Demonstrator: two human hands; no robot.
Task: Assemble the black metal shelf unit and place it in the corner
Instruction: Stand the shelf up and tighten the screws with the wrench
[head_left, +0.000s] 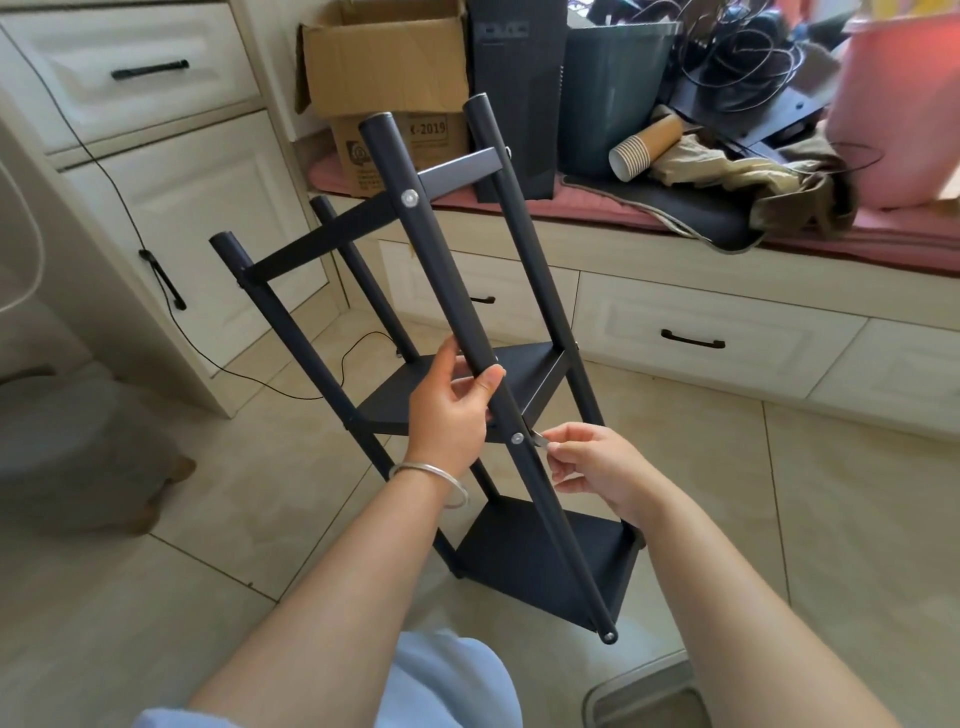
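On the tiled floor (727, 467) in front of the person stands the black shelf unit (467, 322), tilted toward the camera, so that its four round posts lean back and up. Two dark shelf boards are fixed between the posts: the middle shelf (447, 387) and, lower and nearer, the bottom shelf (550, 566). Near the top, flat black crossbars join the posts, and a silver bolt (410, 198) shows on the nearest post (415, 223).

The left hand (452, 410) grips this nearest post just above the middle shelf, with the thumb over the front of the tube and the fingers curled behind it. A silver bracelet (434, 480) sits on the left wrist. The right hand (592, 462) pinches a small metal tool (540, 440) between thumb and fingers; the tool's tip is beside a second silver bolt (517, 438) on the same post, at the level of the middle shelf. If the tip sits in the bolt, I cannot tell.

Behind the unit there is a low window seat with drawers (691, 340) under it. On the seat lie a cardboard box (384, 88), a stack of paper cups (644, 148) on its side, a dark bin (613, 88), tangled cables (743, 57) and a pink container (898, 104). At the left is a white cabinet (156, 156) with black handles, and a black cord (124, 208) hangs down in front of it to the floor.
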